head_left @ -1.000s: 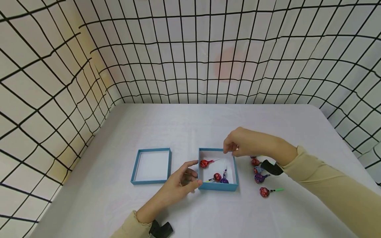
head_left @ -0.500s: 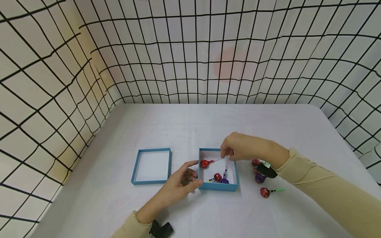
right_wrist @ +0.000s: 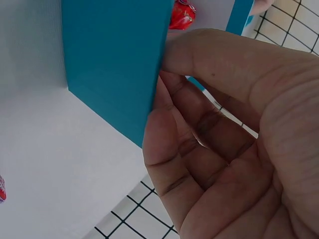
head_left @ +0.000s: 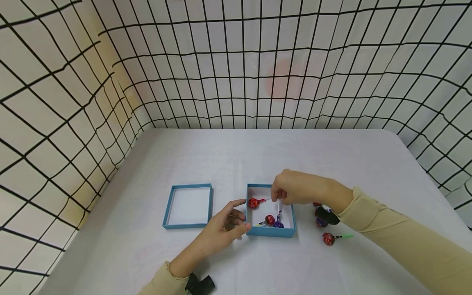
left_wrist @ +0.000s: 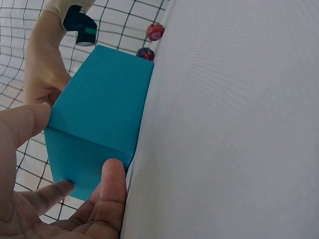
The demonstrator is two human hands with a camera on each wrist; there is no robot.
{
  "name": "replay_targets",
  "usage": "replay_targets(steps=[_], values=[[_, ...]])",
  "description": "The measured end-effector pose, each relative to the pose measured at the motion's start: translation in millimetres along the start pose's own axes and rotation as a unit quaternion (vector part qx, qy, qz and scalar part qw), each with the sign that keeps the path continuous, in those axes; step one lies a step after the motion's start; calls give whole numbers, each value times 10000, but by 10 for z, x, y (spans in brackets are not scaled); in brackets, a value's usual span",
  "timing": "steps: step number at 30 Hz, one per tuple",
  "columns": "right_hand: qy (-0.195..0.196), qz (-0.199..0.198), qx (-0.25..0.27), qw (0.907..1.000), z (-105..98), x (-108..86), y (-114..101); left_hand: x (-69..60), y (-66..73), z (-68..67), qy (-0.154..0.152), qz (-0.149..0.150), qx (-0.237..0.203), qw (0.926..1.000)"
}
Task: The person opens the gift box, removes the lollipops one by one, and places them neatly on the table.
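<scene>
A blue box [head_left: 271, 232] with a white inside stands on the table. Two red-wrapped lollipops [head_left: 253, 203] and a purple lollipop [head_left: 278, 224] lie in it. My left hand [head_left: 223, 227] rests against its left side, with the thumb at the near corner; in the left wrist view, loosely bent fingers [left_wrist: 113, 181] touch the blue wall. My right hand [head_left: 296, 186] reaches over the far right part of the box, fingers bent down inside. Its fingertips are partly hidden behind the wall in the right wrist view, so I cannot see whether they hold anything.
A shallow blue-rimmed lid [head_left: 187, 206], white inside, lies left of the box. A red lollipop with a green stick [head_left: 329, 238] lies to the right, and more lollipops [head_left: 321, 222] are partly hidden under the right wrist. Black netting [head_left: 236, 76] surrounds the table's far side.
My right hand has moved a little left and nearer, from above the box's right rim down into it. The left hand, the box and the lollipops visible in it have stayed put.
</scene>
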State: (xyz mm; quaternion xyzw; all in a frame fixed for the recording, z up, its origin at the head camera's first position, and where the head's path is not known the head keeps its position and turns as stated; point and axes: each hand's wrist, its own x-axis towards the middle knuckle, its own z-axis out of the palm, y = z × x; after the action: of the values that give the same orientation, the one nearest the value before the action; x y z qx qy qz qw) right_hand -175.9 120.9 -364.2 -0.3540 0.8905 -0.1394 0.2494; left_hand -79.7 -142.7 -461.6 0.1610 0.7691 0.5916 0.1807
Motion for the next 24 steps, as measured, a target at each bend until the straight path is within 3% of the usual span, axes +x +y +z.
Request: replay_targets(steps=[8, 24], values=[[31, -246, -105, 9996, 19, -17, -17, -5, 6, 1, 2, -12, -14, 10000], [70, -381, -41, 9992, 14, -53, 37, 4, -3, 4, -9, -27, -43, 10000]])
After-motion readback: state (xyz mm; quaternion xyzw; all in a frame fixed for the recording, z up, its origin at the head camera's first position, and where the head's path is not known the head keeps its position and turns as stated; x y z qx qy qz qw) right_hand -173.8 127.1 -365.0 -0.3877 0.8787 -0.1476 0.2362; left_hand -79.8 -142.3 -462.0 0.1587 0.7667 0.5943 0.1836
